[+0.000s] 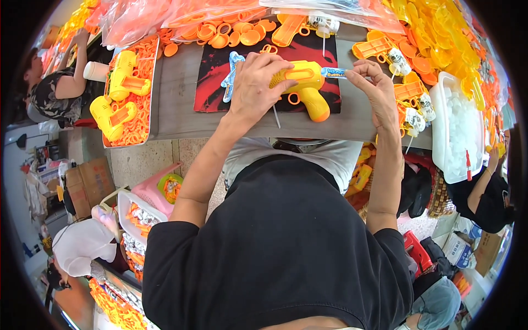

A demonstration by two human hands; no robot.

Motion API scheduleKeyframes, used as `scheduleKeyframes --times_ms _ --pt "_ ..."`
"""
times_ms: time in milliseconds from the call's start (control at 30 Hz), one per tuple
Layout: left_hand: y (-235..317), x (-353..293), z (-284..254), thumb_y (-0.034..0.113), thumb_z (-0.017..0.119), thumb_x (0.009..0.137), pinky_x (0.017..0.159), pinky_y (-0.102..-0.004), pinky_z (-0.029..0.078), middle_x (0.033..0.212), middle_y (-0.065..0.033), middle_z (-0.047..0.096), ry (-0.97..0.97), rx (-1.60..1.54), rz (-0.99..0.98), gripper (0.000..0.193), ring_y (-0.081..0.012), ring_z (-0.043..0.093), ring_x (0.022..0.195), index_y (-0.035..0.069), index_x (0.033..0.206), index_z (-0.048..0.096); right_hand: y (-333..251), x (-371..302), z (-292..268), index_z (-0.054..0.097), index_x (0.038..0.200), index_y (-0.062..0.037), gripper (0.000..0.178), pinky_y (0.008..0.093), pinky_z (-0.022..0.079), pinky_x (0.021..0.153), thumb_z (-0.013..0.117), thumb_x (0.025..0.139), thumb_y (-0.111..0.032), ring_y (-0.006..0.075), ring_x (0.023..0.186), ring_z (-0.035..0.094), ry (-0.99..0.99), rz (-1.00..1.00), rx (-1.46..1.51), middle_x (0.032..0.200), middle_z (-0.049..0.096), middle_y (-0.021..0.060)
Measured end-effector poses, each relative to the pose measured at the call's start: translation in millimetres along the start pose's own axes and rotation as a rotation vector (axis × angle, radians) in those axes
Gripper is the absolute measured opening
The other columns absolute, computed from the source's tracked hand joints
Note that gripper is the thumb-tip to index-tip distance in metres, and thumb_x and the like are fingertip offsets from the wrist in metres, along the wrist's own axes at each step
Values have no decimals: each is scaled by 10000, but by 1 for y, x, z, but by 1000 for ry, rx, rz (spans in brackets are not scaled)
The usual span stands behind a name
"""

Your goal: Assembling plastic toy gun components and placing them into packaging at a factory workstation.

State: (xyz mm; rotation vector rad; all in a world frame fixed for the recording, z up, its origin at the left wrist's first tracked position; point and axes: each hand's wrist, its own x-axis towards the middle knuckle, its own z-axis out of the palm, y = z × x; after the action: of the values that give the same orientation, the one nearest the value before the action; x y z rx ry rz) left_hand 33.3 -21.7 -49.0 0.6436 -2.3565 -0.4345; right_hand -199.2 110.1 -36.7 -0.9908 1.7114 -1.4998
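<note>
A yellow toy bubble gun (302,82) with an orange butt lies over a red-and-black mat (212,60), its front pointing right. My left hand (256,85) is closed over the gun's left part, fingers and thumb on its body. At the gun's right end is a narrow blue-and-white printed piece (333,72), whose outer end my right hand (375,88) pinches between thumb and fingertips. Just left of my left hand lies a blue-and-white printed shape (231,77), partly covered by that hand. An orange ring (294,99) sits below the gun, and a thin white stick (276,116) shows under my wrist.
A tray (153,110) at left holds orange rings and yellow toy guns (124,77). Orange caps (220,39) and plastic bags (181,14) line the back. Orange parts and yellow pieces (426,38) pile at right, beside a white tub (440,129) of clear pieces. Other people work at both sides.
</note>
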Motion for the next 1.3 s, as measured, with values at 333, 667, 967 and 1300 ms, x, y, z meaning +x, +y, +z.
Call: scheduleKeyframes --times_ms 333,667,967,1300 --pt "-11 -5 12 275 812 771 874 -369 400 1029 4 661 1 -143 -63 266 -209 561 984 135 986 741 18 17 4 700 808 -37 208 281 371 922 806 800 -216 119 1043 515 -127 108 -21 1140 553 49" --pt "-9 -5 11 218 816 764 901 -361 415 1042 -2 662 -19 -203 -86 249 -221 564 991 136 987 741 16 39 32 695 839 -43 242 289 398 878 805 802 -256 135 1008 526 -337 97 -176 1135 563 71" --pt "-6 -7 13 188 801 763 893 -375 432 1003 -14 637 -5 -194 -168 230 -239 558 991 129 973 731 8 17 33 705 1150 -148 418 397 417 978 655 783 47 266 1126 529 -337 -736 -666 1312 541 86" --pt "-6 -10 15 185 806 759 865 -388 426 982 -3 622 6 -193 -163 234 -242 553 991 150 978 730 5 23 40 605 1280 -68 345 259 420 935 597 994 -262 86 1152 512 -333 269 142 1276 579 28"
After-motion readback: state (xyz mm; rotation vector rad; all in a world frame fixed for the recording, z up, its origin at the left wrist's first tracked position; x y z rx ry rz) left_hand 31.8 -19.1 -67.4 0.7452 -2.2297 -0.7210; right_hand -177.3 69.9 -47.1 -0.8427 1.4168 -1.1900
